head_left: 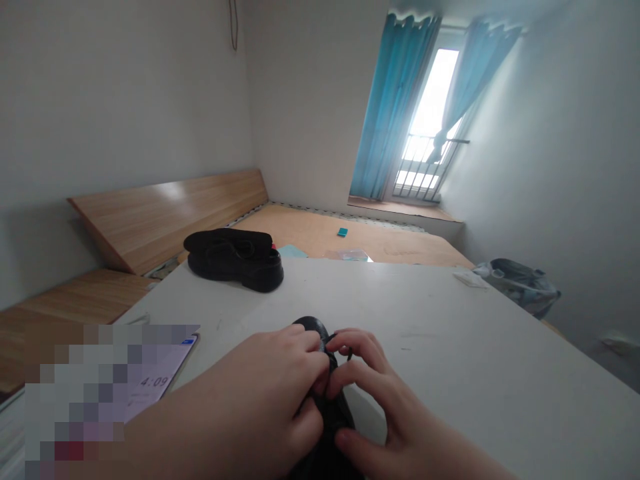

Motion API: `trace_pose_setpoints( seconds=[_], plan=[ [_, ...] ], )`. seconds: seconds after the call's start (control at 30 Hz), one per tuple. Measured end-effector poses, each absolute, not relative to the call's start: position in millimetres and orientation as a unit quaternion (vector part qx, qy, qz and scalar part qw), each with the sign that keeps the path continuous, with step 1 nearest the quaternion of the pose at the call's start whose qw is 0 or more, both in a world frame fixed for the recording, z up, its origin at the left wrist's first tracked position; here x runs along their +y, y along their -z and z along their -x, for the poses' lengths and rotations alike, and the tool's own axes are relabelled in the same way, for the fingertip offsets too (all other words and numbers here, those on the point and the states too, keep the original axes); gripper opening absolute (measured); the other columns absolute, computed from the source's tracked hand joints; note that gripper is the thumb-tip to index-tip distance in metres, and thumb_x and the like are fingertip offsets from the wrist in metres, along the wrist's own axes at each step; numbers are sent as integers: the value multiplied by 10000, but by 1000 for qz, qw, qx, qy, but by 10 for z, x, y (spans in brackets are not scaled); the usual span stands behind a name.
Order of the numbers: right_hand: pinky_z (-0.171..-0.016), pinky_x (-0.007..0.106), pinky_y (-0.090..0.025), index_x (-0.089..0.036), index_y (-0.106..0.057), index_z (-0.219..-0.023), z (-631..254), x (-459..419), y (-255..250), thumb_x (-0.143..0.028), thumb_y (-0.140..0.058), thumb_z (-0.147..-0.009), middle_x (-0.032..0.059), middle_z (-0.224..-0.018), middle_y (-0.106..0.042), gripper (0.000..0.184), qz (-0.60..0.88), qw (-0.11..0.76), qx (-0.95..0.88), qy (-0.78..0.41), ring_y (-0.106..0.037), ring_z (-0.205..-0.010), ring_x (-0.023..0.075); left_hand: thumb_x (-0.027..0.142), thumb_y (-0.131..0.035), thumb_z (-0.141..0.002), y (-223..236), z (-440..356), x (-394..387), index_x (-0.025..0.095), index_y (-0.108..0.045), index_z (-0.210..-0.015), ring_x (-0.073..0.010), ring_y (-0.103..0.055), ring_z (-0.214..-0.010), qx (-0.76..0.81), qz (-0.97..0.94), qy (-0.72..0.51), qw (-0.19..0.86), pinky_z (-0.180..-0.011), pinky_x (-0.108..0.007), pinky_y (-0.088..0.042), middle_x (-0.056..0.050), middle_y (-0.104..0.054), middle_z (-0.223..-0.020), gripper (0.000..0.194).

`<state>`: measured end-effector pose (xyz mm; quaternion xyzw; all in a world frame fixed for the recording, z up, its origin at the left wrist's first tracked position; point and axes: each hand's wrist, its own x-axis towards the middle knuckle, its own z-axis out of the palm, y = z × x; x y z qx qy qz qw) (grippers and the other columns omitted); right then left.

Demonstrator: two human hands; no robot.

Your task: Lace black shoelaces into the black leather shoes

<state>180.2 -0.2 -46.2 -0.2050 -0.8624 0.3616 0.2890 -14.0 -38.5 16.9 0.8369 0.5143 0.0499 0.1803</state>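
A black shoe [333, 437] lies on the white table right in front of me, toe pointing away, largely covered by my hands. My left hand [285, 377] is closed over its laced part, with the fingertips pinched around a thin black shoelace [349, 355]. From the other side, my right hand [380, 390] curls its fingers at the same lace, and its thumb rests against the shoe. Exactly where the fingertips grip is partly hidden. Farther back on the left stands a second black shoe [260, 270], with a flat dark insole-like piece [230, 239] on top.
The white table [425, 320] fills the foreground. A phone [165, 373], partly pixelated, lies at the left. Beyond are a wooden bed [310, 223] with a small teal item [343, 232], and a bagged bin [523, 283] at the right. A small white packet [470, 279] sits near the table's far right edge.
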Motion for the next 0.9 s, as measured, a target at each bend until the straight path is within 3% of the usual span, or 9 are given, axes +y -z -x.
trace_pose_setpoints(
  seconds=[0.2, 0.37, 0.47, 0.57, 0.67, 0.8, 0.9],
  plan=[
    [-1010, 375, -398, -235, -518, -893, -1774, 1, 468, -107, -665, -678, 71, -1154, -513, 290, 211, 314, -866, -326, -423, -1189, 262, 215, -588, -705, -242, 125, -414, 222, -648, -825, -216, -527, -892, 496, -837, -41, 226, -758, -327, -435, -24, -590, -919, 135],
    [-1025, 407, -380, -233, -591, -917, -1761, -12, 475, -155, -671, -740, 87, -1152, -505, 209, 214, 318, -863, -328, -406, -1195, 280, 138, -520, -704, -235, 156, -405, 201, -492, -687, -125, -501, -786, 471, -804, -160, 327, -686, -240, -401, 46, -548, -852, 71],
    [-1048, 417, -353, -240, -599, -897, -1791, -13, 480, -143, -647, -773, 79, -1182, -495, 164, 214, 322, -829, -404, -413, -1204, 268, 233, -479, -782, -282, 182, -380, 202, -434, -652, -110, -448, -651, 487, -746, -233, 389, -587, -221, -377, 53, -476, -688, 142],
    [-1059, 426, -325, -226, -593, -829, -1826, 24, 511, -259, -615, -859, 74, -1201, -475, 49, 215, 297, -760, -536, -438, -1179, 252, 401, -480, -816, -338, 197, -347, 206, -412, -614, -107, -384, -546, 521, -699, -317, 373, -495, -221, -325, 58, -383, -572, 289],
    [-1064, 435, -322, -209, -553, -749, -1845, 113, 562, -380, -528, -918, 77, -1169, -484, 242, 160, 317, -629, -691, -453, -1153, 241, 498, -457, -848, -376, 211, -331, 203, -480, -618, -101, -351, -497, 527, -677, -362, 363, -471, -219, -317, 65, -361, -538, 375],
    [-1087, 468, -293, -209, -534, -692, -1875, 217, 574, -489, -414, -952, 78, -1081, -524, 401, 103, 344, -569, -740, -459, -1151, 256, 607, -270, -933, -368, 262, -332, 210, -637, -732, -120, -377, -460, 565, -683, -240, 396, -461, -231, -313, 56, -384, -496, 576],
    [-1062, 460, -315, -236, -625, -976, -1889, 183, 514, -616, -561, -844, 88, -1140, -519, 407, 130, 307, -681, -652, -462, -1149, 276, 476, -227, -983, -302, 317, -327, 203, -671, -786, -159, -522, -545, 581, -748, -91, 307, -528, -258, -355, -2, -581, -595, 557]
  ],
)
